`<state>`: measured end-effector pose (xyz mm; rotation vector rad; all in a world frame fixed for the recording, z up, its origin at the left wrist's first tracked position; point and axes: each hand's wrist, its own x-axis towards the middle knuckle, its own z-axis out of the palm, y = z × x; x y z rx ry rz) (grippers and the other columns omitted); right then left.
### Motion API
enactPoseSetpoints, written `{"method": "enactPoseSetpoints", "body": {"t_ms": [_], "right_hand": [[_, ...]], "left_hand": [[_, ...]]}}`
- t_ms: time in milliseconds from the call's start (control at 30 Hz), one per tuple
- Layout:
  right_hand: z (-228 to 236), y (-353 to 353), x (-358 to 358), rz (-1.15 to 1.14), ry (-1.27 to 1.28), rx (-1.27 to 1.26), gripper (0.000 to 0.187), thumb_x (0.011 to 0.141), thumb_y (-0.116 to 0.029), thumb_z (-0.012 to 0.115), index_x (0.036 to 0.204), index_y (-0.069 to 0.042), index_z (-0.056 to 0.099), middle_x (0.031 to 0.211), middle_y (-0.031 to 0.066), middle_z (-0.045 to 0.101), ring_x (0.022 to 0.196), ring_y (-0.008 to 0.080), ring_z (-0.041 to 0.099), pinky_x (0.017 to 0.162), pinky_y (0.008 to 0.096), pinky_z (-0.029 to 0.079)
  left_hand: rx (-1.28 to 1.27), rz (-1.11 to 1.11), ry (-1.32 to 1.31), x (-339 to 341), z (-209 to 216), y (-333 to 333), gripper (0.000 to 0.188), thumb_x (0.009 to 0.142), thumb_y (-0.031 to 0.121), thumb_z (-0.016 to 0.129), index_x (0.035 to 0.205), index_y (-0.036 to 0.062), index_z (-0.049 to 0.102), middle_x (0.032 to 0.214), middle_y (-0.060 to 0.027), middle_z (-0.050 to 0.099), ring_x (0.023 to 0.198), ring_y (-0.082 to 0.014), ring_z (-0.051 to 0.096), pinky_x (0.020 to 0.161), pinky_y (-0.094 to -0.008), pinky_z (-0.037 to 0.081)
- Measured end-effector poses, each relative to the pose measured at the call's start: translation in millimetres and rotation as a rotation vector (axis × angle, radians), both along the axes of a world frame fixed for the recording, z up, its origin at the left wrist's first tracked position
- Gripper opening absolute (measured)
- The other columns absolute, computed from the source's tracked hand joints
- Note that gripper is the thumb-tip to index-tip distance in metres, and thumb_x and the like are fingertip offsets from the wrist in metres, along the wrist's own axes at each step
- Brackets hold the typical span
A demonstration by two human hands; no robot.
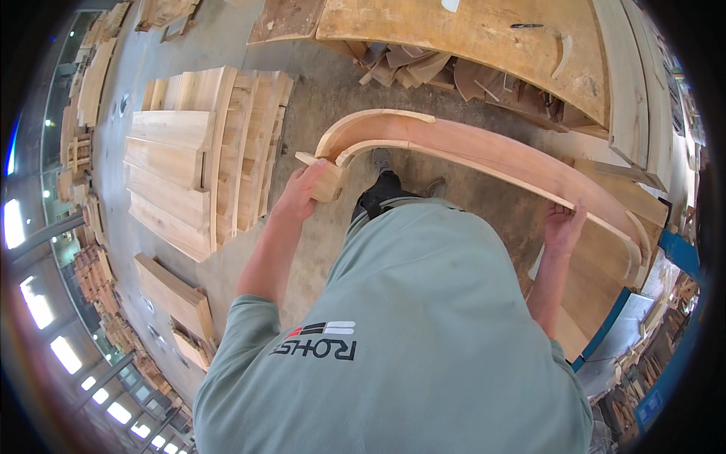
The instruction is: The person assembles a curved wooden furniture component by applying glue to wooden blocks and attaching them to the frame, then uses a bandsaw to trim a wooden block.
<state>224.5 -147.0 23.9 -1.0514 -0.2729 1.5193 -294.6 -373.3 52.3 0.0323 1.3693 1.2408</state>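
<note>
A long wooden panel (499, 155) with a reddish-brown inner face, pale raised edges and curved ends stretches across in front of my body. My left hand (302, 189) is closed on its left end, by a short pale wood block (330, 183); whether that block is fixed to the panel, I cannot tell. Near the right end, my right hand (563, 227) grips the panel's lower edge, fingers curled round it. The panel is held off the floor, its right part above a flat wooden board (586, 284).
On the left stands a stack of pale planks (170, 166), with a thick wood piece (178, 295) nearer me. Ahead is a worn wooden workbench (469, 30) with offcuts (408, 64) beneath it. A blue metal edge (605, 329) lies at the right.
</note>
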Motion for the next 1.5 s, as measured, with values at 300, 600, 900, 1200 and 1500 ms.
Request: {"method": "enactPoseSetpoints", "body": {"t_ms": [300, 600, 900, 1200, 1500], "right_hand": [[21.3, 12.9, 3.5, 0.024, -0.126, -0.025, 0.034, 0.095, -0.032, 0.065, 0.118, -0.008, 0.059, 0.113, 0.0057, 0.067, 0.103, 0.0198, 0.064, 0.088, 0.0347, 0.052], [11.7, 30.7, 6.8, 0.053, -0.1, 0.041, 0.033, 0.097, -0.03, 0.06, 0.119, -0.005, 0.06, 0.115, 0.0109, 0.068, 0.102, 0.0241, 0.067, 0.092, 0.0398, 0.055], [10.4, 37.7, -3.0, 0.06, -0.095, -0.036, 0.034, 0.097, -0.032, 0.059, 0.118, -0.006, 0.06, 0.115, 0.0112, 0.068, 0.103, 0.0246, 0.067, 0.092, 0.0406, 0.055], [-28.0, 54.4, 14.9, 0.043, -0.147, -0.109, 0.036, 0.094, -0.036, 0.066, 0.116, -0.008, 0.06, 0.108, 0.008, 0.067, 0.098, 0.0232, 0.065, 0.079, 0.0388, 0.057], [-21.2, 67.0, -21.0, 0.026, -0.165, -0.192, 0.04, 0.088, -0.037, 0.073, 0.112, -0.008, 0.058, 0.105, 0.0063, 0.065, 0.092, 0.0199, 0.063, 0.078, 0.037, 0.056]], "left_hand": [[0.019, -0.025, -0.057, 16.0, -6.4, -11.0, 0.055, 0.094, 0.037, 0.068, 0.131, 0.0001, 0.053, 0.123, -0.0093, 0.064, 0.112, -0.0211, 0.062, 0.096, -0.0387, 0.049], [0.121, -0.098, -0.182, 1.9, -5.4, -7.4, 0.062, 0.089, 0.035, 0.075, 0.134, 0.0003, 0.05, 0.126, -0.0104, 0.062, 0.115, -0.0231, 0.061, 0.097, -0.0413, 0.05], [-0.012, -0.027, -0.059, 3.2, 12.6, 2.5, 0.052, 0.085, 0.026, 0.078, 0.126, 0.0005, 0.058, 0.117, -0.0101, 0.066, 0.107, -0.0212, 0.064, 0.092, -0.0378, 0.05], [-0.085, -0.039, -0.086, 12.6, 15.5, 5.7, 0.058, 0.084, 0.03, 0.077, 0.13, 0.0008, 0.056, 0.12, -0.0101, 0.066, 0.109, -0.0212, 0.063, 0.093, -0.0365, 0.05], [-0.115, -0.066, -0.182, -18.3, 17.8, 20.0, 0.063, 0.085, 0.038, 0.078, 0.132, 0.0022, 0.055, 0.126, -0.0107, 0.063, 0.118, -0.0238, 0.059, 0.1, -0.0411, 0.047]]}}
